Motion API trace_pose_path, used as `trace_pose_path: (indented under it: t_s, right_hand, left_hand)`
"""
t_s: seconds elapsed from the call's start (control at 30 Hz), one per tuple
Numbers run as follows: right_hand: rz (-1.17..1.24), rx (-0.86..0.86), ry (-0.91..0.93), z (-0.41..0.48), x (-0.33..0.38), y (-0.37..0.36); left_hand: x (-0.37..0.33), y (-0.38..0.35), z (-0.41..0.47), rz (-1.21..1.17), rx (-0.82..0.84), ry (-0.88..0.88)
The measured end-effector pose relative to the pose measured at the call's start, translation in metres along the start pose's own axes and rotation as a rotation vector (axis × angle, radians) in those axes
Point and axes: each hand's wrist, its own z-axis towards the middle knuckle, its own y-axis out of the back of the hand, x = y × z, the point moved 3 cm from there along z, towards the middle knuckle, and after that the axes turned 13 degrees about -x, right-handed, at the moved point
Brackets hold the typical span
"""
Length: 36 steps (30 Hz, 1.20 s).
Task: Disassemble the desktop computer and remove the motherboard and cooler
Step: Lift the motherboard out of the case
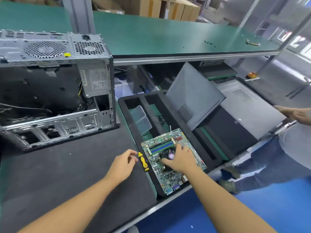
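The green motherboard (pixel 168 175) lies flat in a black foam tray (pixel 210 158) right of the work mat. My right hand (pixel 180 158) rests on top of it, fingers spread over the round cooler (pixel 170 155) at its middle. My left hand (pixel 123 164) hovers over the mat's right edge, fingers loosely curled and holding nothing. A yellow-and-black screwdriver (pixel 143 161) lies just right of it. The opened desktop case (pixel 55 91) lies on its side at the left, its board bay dark and bare, with the power supply (pixel 95 81) still inside.
A grey side panel (pixel 193 96) leans in the tray behind the motherboard, with clear plastic boxes (pixel 141 118) beside it. Another person (pixel 292 145) stands at the right by a second grey case (pixel 249 106). A long green bench (pixel 168 34) runs behind.
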Motion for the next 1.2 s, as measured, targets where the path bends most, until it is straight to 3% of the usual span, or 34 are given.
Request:
trace_pose_path:
  t_s: [0.1, 0.3, 0.53, 0.83, 1.0, 1.2]
  right_hand:
    - [0.022, 0.07, -0.067, -0.002, -0.005, -0.024]
    - [0.094, -0.051, -0.156, 0.008, 0.009, -0.035]
    - [0.08, -0.062, -0.182, 0.009, 0.015, -0.017]
    - [-0.04, -0.165, 0.044, -0.032, 0.036, 0.047]
    - [-0.042, -0.142, 0.245, -0.065, 0.097, 0.051]
    - [-0.055, -0.054, 0.502, -0.097, 0.18, 0.022]
  left_hand:
    - [0.005, -0.006, -0.01, -0.007, -0.009, 0.041]
    - [0.037, 0.011, -0.027, 0.018, -0.068, 0.161]
    - [0.049, 0.028, -0.029, 0.013, -0.122, 0.204]
    - [0.051, 0.045, -0.025, -0.092, -0.195, 0.169]
    - [0.069, 0.081, -0.025, -0.177, -0.388, 0.266]
    - [0.121, 0.144, -0.049, -0.17, -0.444, 0.376]
